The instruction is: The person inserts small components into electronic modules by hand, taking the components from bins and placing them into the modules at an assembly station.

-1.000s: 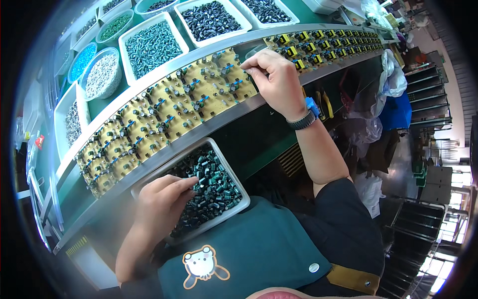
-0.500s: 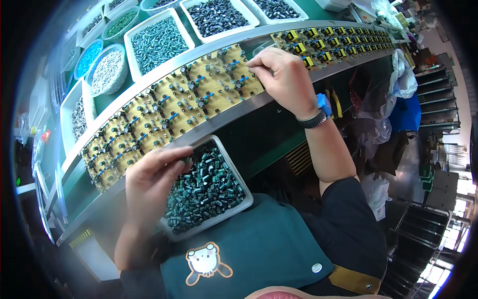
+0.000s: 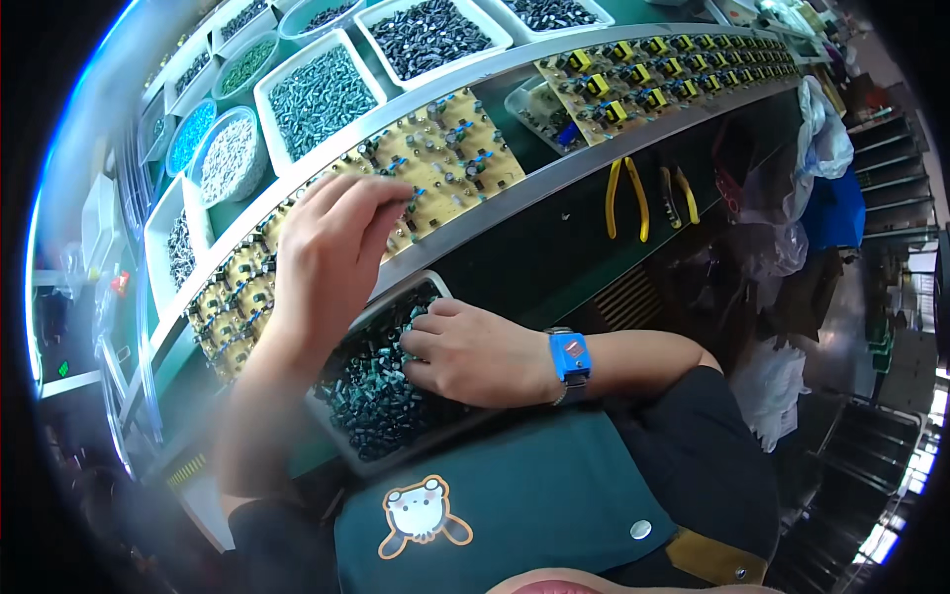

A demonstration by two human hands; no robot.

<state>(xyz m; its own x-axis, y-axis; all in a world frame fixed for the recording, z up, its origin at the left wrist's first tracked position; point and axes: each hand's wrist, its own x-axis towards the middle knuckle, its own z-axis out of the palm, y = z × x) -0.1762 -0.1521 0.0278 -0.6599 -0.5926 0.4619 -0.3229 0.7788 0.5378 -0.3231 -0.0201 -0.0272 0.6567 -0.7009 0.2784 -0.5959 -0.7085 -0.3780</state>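
Note:
My left hand [image 3: 332, 247] reaches over the tan circuit board [image 3: 500, 163], which stands thick with small upright components. Its thumb and finger are pinched together close above the board; whatever lies between them is too small to make out. In front of my body is a white tray [image 3: 442, 287] heaped with dark green cylindrical capacitors [image 3: 376, 406]. My right hand [image 3: 480, 351], with a blue wrist strap [image 3: 571, 358], dips its curled fingers among these capacitors. Its fingertips are partly hidden, so what they hold cannot be seen.
Behind the metal rail [image 3: 465, 230] stand bins of green capacitors [image 3: 322, 94], dark parts [image 3: 433, 38] and white parts [image 3: 228, 163]. A second board [image 3: 633, 94] carries yellow components at the right. Yellow-handled pliers [image 3: 627, 203] and cutters [image 3: 681, 198] lie on the green bench.
My right hand has come down from the board's right end into the capacitor tray. My left hand has risen from the tray to the board.

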